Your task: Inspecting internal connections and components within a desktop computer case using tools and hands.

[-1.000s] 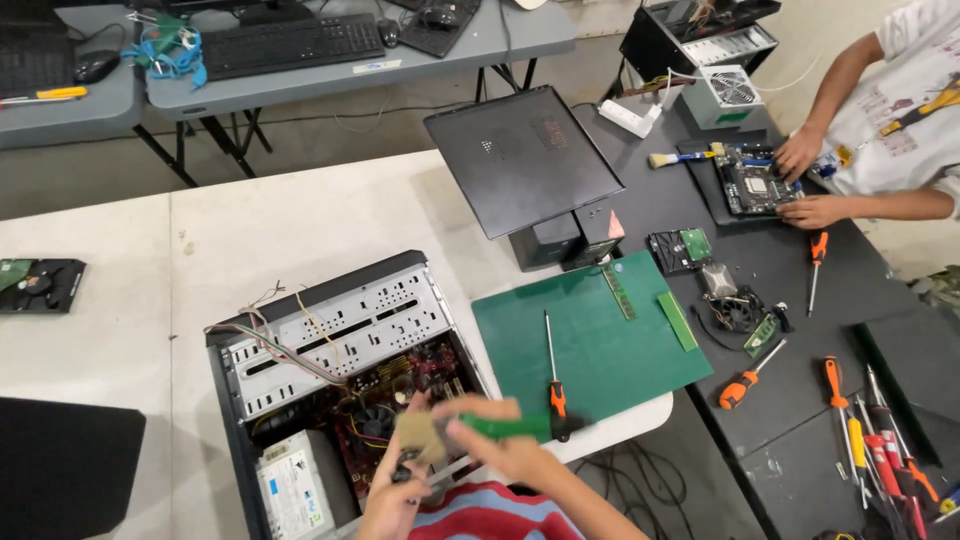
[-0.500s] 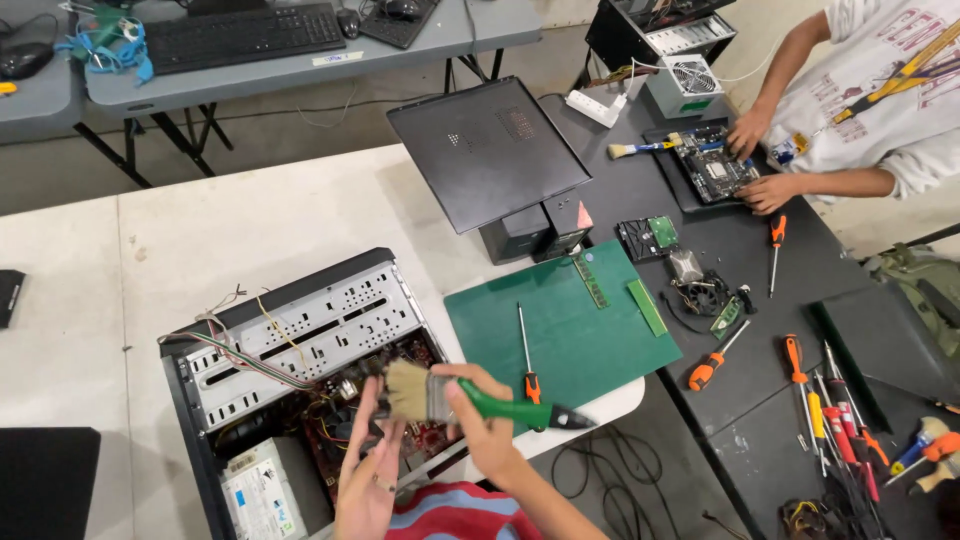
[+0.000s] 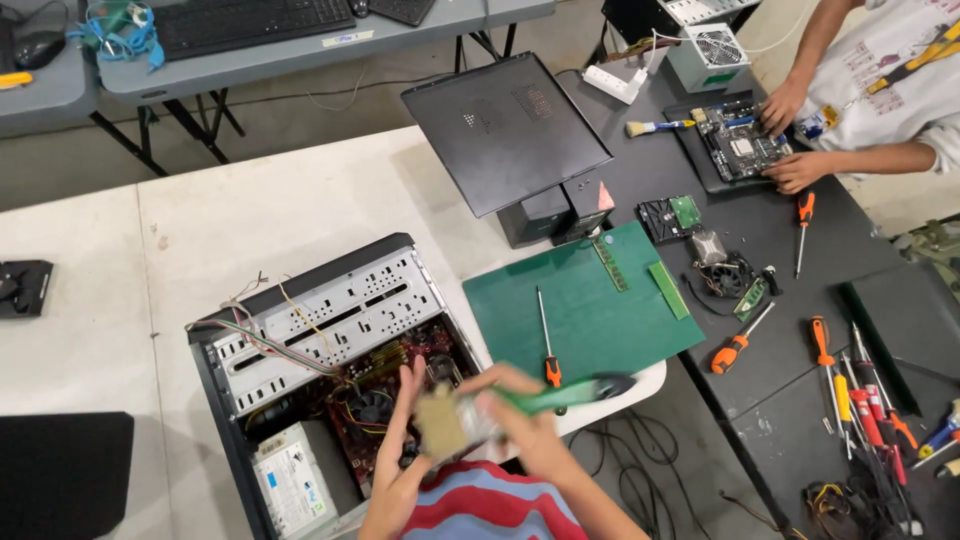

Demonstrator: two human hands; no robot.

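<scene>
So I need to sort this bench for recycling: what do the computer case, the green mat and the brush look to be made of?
Computer case: looks like bare sheet metal, dull silver with stamped slots, in a black outer frame.
Green mat: flat, matte, thin; probably rubber or soft plastic, hard to tell which.
Brush, held in the right hand: glossy green handle, likely plastic; pale bristles, blurred, so fibre type is unclear.

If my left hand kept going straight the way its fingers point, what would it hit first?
Probably the red motherboard inside the open computer case: the left hand points up over it. Depth is unclear and motion blurs the hand.
</scene>
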